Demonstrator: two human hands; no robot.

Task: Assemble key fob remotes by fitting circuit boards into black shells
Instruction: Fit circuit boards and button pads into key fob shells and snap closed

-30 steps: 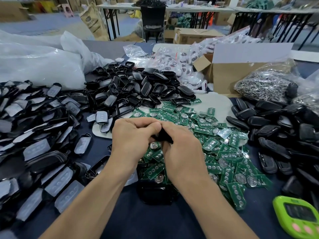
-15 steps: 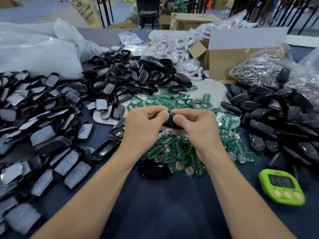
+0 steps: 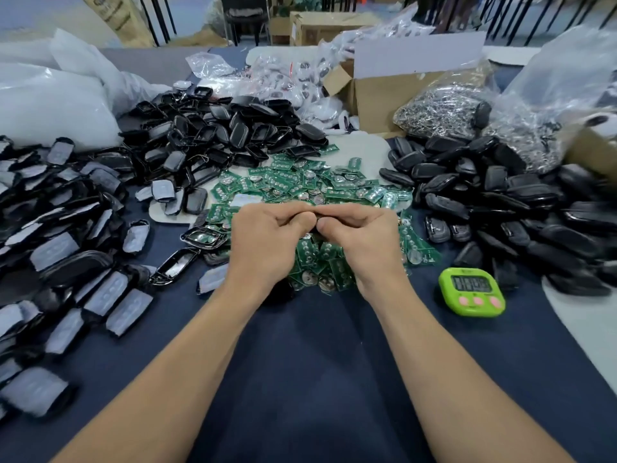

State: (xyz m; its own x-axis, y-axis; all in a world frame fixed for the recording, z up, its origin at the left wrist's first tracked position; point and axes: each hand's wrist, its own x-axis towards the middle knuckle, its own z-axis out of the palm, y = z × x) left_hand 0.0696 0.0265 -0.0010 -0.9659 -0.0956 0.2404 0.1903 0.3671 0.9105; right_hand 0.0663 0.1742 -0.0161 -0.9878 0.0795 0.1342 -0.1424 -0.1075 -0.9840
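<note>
My left hand (image 3: 263, 242) and my right hand (image 3: 362, 238) meet over a heap of green circuit boards (image 3: 300, 185). Both curl their fingers round one small black key fob shell (image 3: 309, 232); only a dark sliver of it shows under my thumbs. Whether a board sits inside it is hidden. Open black shells (image 3: 220, 135) are piled behind the boards. More shells with grey pads (image 3: 60, 248) cover the left side. Closed black fobs (image 3: 500, 202) are heaped on the right.
A green digital timer (image 3: 471, 290) lies on the dark blue table cover (image 3: 307, 379) by my right wrist. A cardboard box (image 3: 384, 91), a bag of metal rings (image 3: 444, 105) and white plastic bags (image 3: 50, 98) stand at the back.
Both hands, still holding the shell, now sit farther from me over the board heap and are pressed closer together. The view has tilted down, bringing the timer fully into sight.
</note>
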